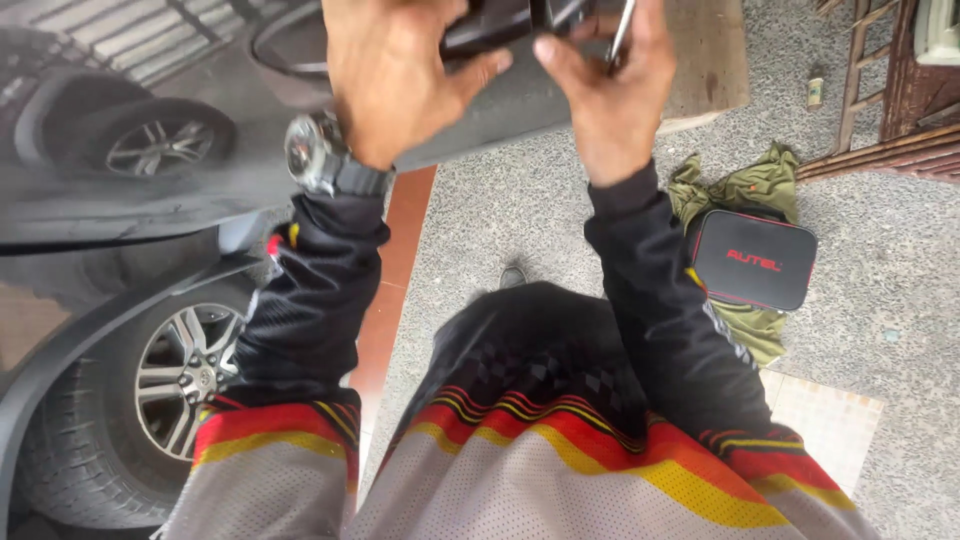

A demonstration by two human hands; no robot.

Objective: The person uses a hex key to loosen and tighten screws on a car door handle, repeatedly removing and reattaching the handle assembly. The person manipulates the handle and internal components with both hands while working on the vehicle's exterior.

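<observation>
Both my hands are raised at the top edge of the view, against a dark grey car body [150, 190]. My left hand [390, 80], with a metal wristwatch [315, 155] on the wrist, grips a dark part [495, 28] that runs between the two hands, thumb underneath it. My right hand [610, 95] is closed around a thin metal tool shaft [621, 30] right beside that part. The fingertips and the top of the part are cut off by the frame. My sleeves are black with red and yellow stripes.
A car wheel with a silver alloy rim [185, 375] sits at the lower left under the wheel arch. On the speckled ground to the right lies a black zip case [752, 260] on a green cloth [740, 190]. Wooden furniture [900, 90] stands at the upper right.
</observation>
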